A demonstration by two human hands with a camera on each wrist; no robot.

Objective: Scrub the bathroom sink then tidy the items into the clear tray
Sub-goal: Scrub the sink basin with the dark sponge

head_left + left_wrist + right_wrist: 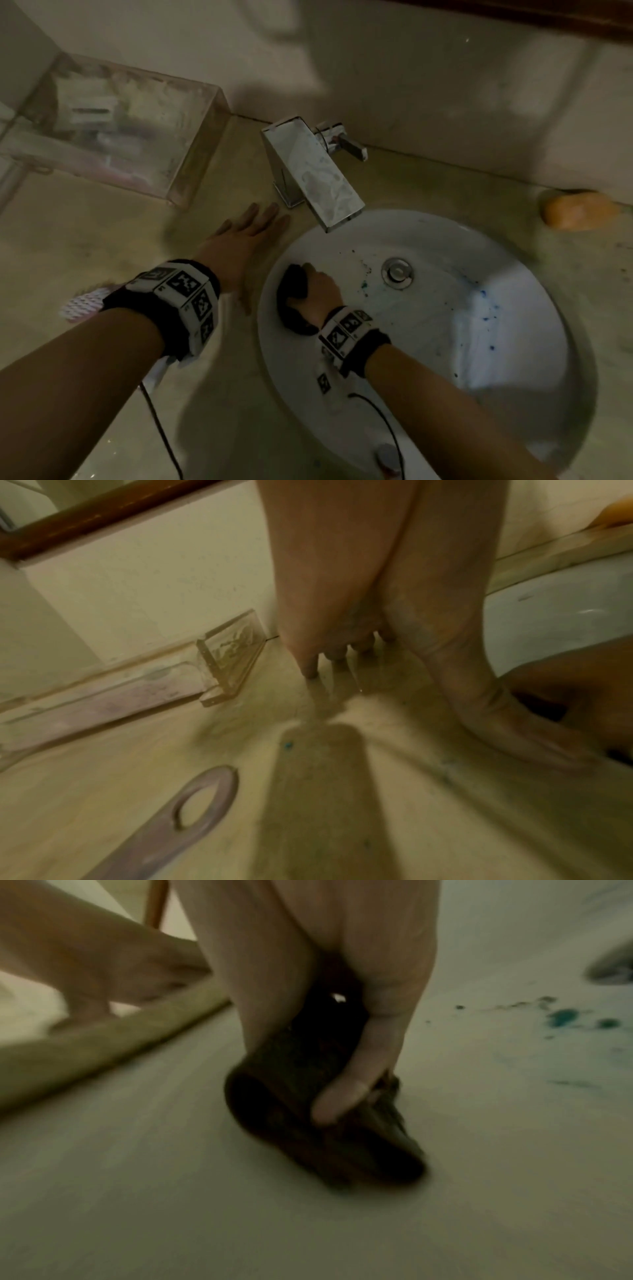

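Dark scrubber (295, 294) in R hand (320, 291), blue-speckled sink (445, 342).

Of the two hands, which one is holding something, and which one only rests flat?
The right hand holds something: it grips a dark scrubbing pad inside the white sink. The left hand holds nothing; it rests flat on the counter, fingers straight.

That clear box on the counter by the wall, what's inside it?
The clear tray has cloudy, smeared walls. Through them show a white boxy item and some pale and pinkish shapes, too blurred to name. Whatever lies at its far left end is cut off by the picture's edge.
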